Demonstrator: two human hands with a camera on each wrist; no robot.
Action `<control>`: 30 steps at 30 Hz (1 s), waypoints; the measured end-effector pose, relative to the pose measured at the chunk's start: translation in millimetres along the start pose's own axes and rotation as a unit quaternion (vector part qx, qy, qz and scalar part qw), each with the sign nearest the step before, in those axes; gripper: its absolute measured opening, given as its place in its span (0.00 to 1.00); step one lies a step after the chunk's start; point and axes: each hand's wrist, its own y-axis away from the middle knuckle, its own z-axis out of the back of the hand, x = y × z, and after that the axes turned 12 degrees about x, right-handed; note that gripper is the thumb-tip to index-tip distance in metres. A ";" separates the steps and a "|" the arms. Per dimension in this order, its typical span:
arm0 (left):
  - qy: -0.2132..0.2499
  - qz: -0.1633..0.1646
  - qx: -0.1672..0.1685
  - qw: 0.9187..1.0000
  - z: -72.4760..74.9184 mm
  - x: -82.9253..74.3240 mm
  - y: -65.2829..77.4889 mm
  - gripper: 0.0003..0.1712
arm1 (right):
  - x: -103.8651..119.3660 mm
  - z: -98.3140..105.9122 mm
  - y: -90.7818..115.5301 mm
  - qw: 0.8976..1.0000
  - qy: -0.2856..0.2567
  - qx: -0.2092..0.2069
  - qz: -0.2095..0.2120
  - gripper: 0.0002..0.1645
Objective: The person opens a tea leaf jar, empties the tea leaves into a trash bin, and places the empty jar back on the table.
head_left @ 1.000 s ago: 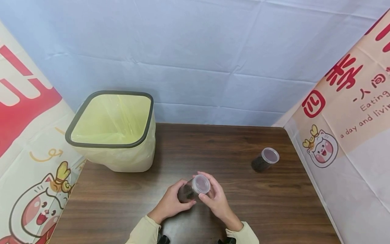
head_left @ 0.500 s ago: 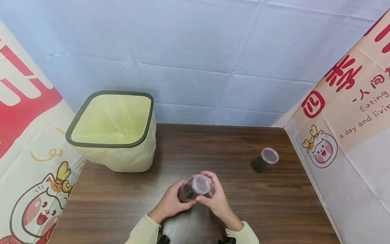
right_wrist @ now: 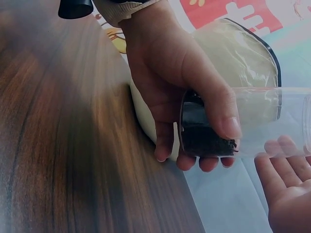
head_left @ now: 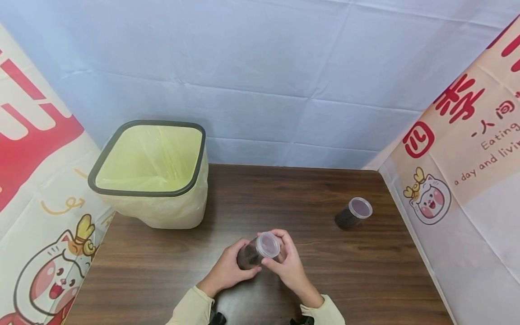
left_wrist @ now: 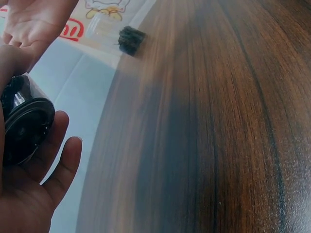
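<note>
A clear plastic jar (head_left: 248,256) with dark, dry bits at its bottom is held tilted above the table, its translucent lid (head_left: 268,244) facing up and to the right. My left hand (head_left: 227,270) grips the jar's lower body, thumb on the near side. My right hand (head_left: 291,267) holds the lid end between thumb and fingers. In the right wrist view, fingertips of the right hand (right_wrist: 289,194) show through the clear wall. The left wrist view shows the jar's dark base (left_wrist: 29,130) in the left hand (left_wrist: 24,199); the lid is out of sight there.
A second lidded jar (head_left: 352,214) with dark contents stands at the table's right. A bin (head_left: 178,212) with a dark rim and pale yellow liner stands at the back left. The brown wooden table (head_left: 284,198) meets a pale blue cloth behind; printed cloths hang at both sides.
The right thumb has shifted slightly left along the near edge of the lid, and the right fingers have moved a little. The jar and the left hand hold their place.
</note>
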 end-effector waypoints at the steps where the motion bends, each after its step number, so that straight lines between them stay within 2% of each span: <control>1: -0.001 0.001 0.000 1.000 -0.1 0.0 0.0 0.25 | 0.6 -0.1 -0.1 1.000 0.001 0.000 0.000 0.34; 3: -0.004 0.001 -0.001 1.000 -1.1 1.9 -0.1 0.25 | 1.7 -0.4 -0.2 1.000 0.001 -0.001 -0.002 0.33; 11: -0.018 0.005 -0.005 1.000 -12.6 37.3 -2.0 0.27 | 4.4 -0.9 -0.1 1.000 0.001 0.001 0.000 0.32; 15: -0.016 -0.004 0.002 1.000 -12.2 40.1 -1.7 0.27 | 3.9 -0.6 0.2 1.000 -0.008 0.004 0.005 0.32; 22: -0.012 0.010 0.005 1.000 -12.1 39.9 -1.3 0.26 | 1.4 1.0 1.5 1.000 -0.007 0.008 0.012 0.32; 30: -0.017 -0.001 0.002 1.000 -12.6 39.6 -0.7 0.26 | 4.7 0.7 0.1 1.000 -0.007 0.013 0.024 0.30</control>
